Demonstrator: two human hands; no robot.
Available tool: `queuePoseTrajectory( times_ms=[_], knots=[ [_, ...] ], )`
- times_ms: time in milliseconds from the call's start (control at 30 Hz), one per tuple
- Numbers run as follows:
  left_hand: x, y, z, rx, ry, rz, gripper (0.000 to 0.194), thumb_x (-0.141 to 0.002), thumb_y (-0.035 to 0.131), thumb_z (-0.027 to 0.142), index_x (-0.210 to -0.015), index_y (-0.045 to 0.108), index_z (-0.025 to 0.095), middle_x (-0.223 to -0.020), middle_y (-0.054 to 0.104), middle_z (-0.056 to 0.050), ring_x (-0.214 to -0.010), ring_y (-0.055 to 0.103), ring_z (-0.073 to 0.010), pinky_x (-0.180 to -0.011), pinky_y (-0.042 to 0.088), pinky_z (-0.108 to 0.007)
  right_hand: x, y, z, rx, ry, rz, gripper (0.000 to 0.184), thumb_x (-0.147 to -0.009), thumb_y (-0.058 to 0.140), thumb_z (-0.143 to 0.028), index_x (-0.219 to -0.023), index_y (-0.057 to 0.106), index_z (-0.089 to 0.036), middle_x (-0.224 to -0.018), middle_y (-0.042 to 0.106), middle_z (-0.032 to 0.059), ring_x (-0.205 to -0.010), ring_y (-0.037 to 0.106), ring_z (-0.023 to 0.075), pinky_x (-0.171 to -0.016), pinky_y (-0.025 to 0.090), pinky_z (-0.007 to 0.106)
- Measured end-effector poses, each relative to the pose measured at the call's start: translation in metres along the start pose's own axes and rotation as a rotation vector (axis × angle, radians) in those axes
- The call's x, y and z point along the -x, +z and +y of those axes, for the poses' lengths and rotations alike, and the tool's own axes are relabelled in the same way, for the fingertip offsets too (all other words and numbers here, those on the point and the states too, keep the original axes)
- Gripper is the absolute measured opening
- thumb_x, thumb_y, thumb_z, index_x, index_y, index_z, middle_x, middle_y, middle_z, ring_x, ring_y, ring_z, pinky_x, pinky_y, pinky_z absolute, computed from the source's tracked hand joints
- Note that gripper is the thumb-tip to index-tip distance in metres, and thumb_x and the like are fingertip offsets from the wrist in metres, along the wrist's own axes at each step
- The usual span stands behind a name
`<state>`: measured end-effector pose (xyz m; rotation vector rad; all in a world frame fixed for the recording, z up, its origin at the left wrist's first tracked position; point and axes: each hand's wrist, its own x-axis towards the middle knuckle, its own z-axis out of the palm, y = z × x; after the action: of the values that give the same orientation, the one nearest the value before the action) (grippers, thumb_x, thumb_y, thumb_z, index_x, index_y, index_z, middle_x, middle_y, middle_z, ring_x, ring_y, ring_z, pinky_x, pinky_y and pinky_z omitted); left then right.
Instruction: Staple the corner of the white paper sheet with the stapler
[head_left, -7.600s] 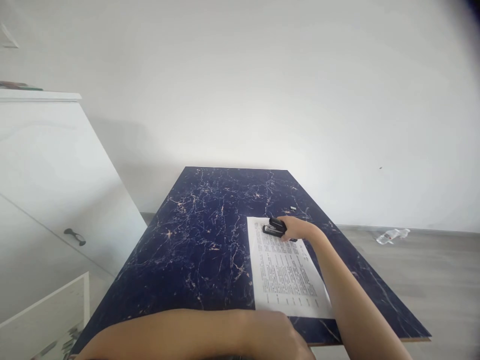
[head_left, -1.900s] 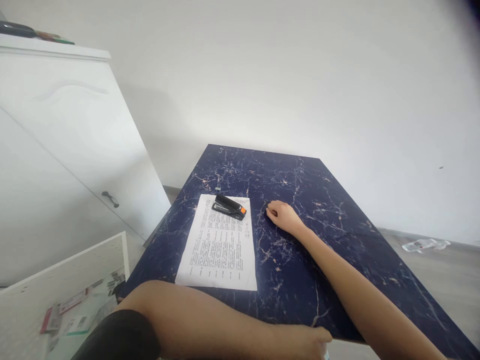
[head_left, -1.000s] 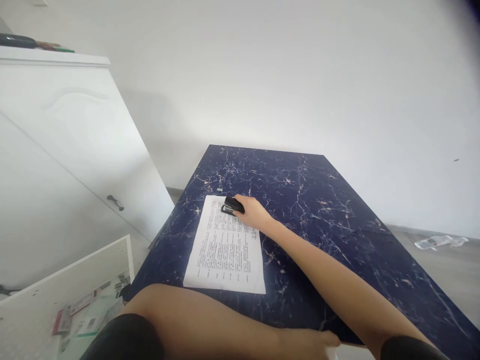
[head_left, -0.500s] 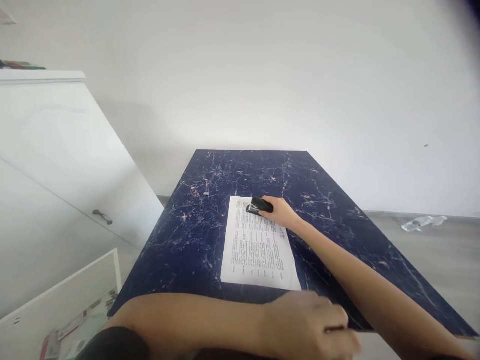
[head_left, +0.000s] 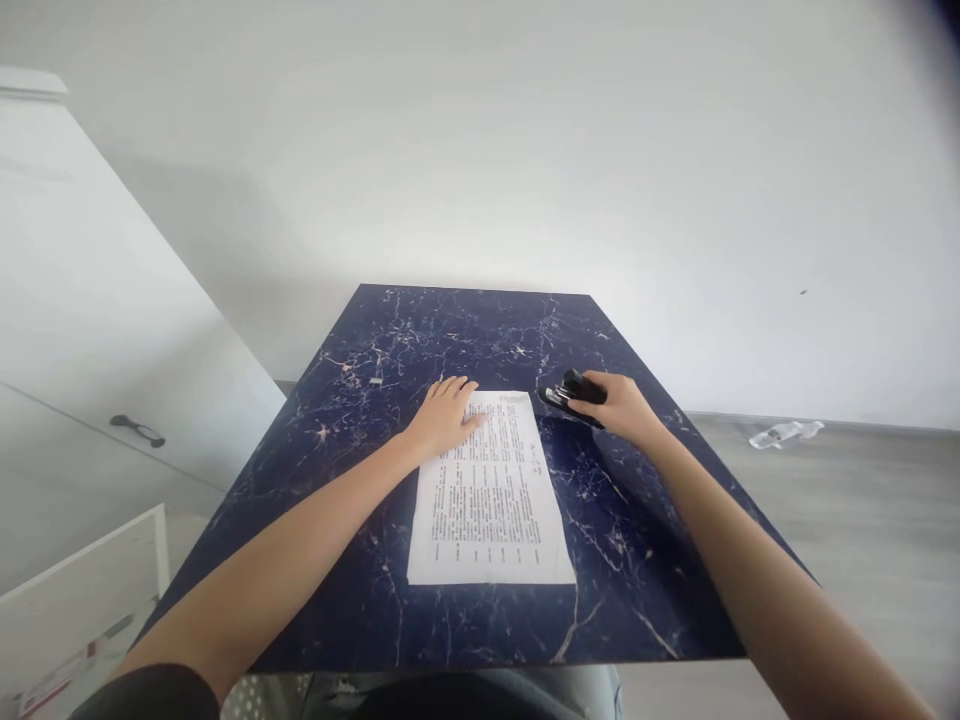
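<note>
A printed white sheet of paper (head_left: 491, 510) lies on the dark blue marbled table (head_left: 337, 600). Across its upper left edge rests my left hand (head_left: 448, 412), flat with the fingers stretched out. Off the paper's upper right corner, my right hand (head_left: 619, 402) grips a black stapler (head_left: 576, 388) by its rear part, thumb below and fingers over the top. The stapler's front end points left towards the paper and its jaws are apart. Whether the stapler touches the tabletop I cannot tell.
A small pale piece (head_left: 376, 380) lies on the table's left part. To the left stand a white cabinet (head_left: 112, 300) with a dark handle and an open drawer (head_left: 90, 570). Clear crumpled plastic (head_left: 786, 433) lies on the floor at right. A white wall rises behind the table.
My left hand has moved from the near edge up onto the paper and flattened. My right hand has carried the stapler off the paper to the right. The view has shifted slightly.
</note>
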<state>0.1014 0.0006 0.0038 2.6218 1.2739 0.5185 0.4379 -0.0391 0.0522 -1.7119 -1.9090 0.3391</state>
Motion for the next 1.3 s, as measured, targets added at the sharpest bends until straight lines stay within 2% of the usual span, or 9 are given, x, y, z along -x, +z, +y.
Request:
queuePoseTrajectory(
  times_ms=[100,233,400,533,700,900,1033,1167,1300],
  knots=[
    [0.004,0.007,0.000,-0.008,0.048,-0.015,0.053,-0.105,0.048,0.041,-0.151,0.045,0.015,-0.147,0.053,-0.017,-0.137,0.047,-0.0335,-0.118,0.033,-0.053,0.011,0.002,0.014,0.041,-0.040,-0.089,0.020,-0.082,0.070,-0.039,-0.091,0.070,-0.021,-0.080,0.073,0.0041,-0.072,0.066,0.0243,-0.065,0.045,0.034],
    [0.003,-0.002,-0.006,-0.016,0.079,0.011,0.042,-0.104,0.048,0.031,-0.144,0.052,0.019,-0.125,0.058,-0.012,-0.119,0.055,-0.0289,-0.110,0.040,-0.050,0.017,0.004,0.016,0.077,-0.108,-0.187,0.015,-0.083,0.069,-0.031,-0.095,0.071,-0.023,-0.090,0.076,0.0054,-0.080,0.070,0.0264,-0.071,0.050,0.036],
    [-0.003,-0.008,-0.026,0.053,0.163,0.035,0.036,-0.105,0.048,0.029,-0.140,0.054,0.023,-0.120,0.054,-0.009,-0.102,0.059,-0.0226,-0.097,0.047,-0.042,0.020,0.004,0.007,0.014,-0.162,-0.165,0.030,-0.092,0.065,-0.032,-0.121,0.069,-0.026,-0.113,0.077,0.0085,-0.097,0.073,0.0295,-0.084,0.058,0.044],
    [-0.006,-0.006,-0.032,0.056,0.237,0.123,0.032,-0.107,0.047,0.026,-0.139,0.053,0.025,-0.116,0.054,-0.009,-0.099,0.060,-0.0228,-0.091,0.047,-0.043,0.024,0.008,-0.001,-0.014,-0.220,-0.148,0.033,-0.095,0.062,-0.032,-0.127,0.069,-0.029,-0.122,0.075,0.0062,-0.108,0.073,0.0301,-0.093,0.059,0.048],
    [-0.008,-0.005,-0.030,0.138,0.204,0.222,0.029,-0.107,0.047,0.025,-0.135,0.054,0.028,-0.112,0.054,-0.008,-0.100,0.059,-0.0226,-0.092,0.049,-0.044,0.032,0.020,-0.015,-0.055,-0.299,-0.189,0.039,-0.099,0.061,-0.029,-0.137,0.065,-0.031,-0.125,0.073,0.0050,-0.113,0.070,0.0277,-0.101,0.056,0.049],
    [-0.009,-0.006,-0.028,0.237,0.197,0.175,0.030,-0.106,0.049,0.023,-0.135,0.056,0.030,-0.116,0.056,-0.008,-0.100,0.060,-0.0221,-0.091,0.051,-0.042,0.037,0.031,-0.020,0.003,-0.344,-0.127,0.041,-0.100,0.060,-0.029,-0.141,0.063,-0.030,-0.106,0.075,0.0050,-0.097,0.069,0.0256,-0.093,0.054,0.050],
    [-0.010,-0.005,-0.029,0.231,0.178,0.165,0.030,-0.106,0.049,0.023,-0.134,0.056,0.029,-0.115,0.057,-0.007,-0.101,0.060,-0.0222,-0.093,0.051,-0.043,0.037,0.029,-0.027,-0.064,-0.306,-0.042,0.034,-0.098,0.065,-0.038,-0.130,0.069,-0.028,-0.110,0.075,0.0056,-0.101,0.069,0.0266,-0.092,0.055,0.048],
    [-0.010,-0.004,-0.029,0.232,0.158,0.142,0.028,-0.106,0.050,0.024,-0.132,0.058,0.030,-0.117,0.058,-0.007,-0.097,0.061,-0.0208,-0.094,0.051,-0.044,0.040,0.032,-0.038,-0.127,-0.209,0.171,0.034,-0.109,0.041,-0.031,-0.117,0.074,-0.024,-0.116,0.075,0.0078,-0.109,0.070,0.0262,-0.097,0.054,0.048],
    [-0.011,-0.004,-0.029,0.269,0.133,0.096,0.028,-0.106,0.052,0.025,-0.133,0.059,0.030,-0.118,0.059,-0.006,-0.096,0.062,-0.0202,-0.094,0.052,-0.044,0.042,0.041,-0.042,-0.038,-0.199,0.151,0.038,-0.109,0.037,-0.028,-0.123,0.071,-0.022,-0.124,0.073,0.0091,-0.119,0.067,0.0269,-0.105,0.051,0.050]
  ],
)
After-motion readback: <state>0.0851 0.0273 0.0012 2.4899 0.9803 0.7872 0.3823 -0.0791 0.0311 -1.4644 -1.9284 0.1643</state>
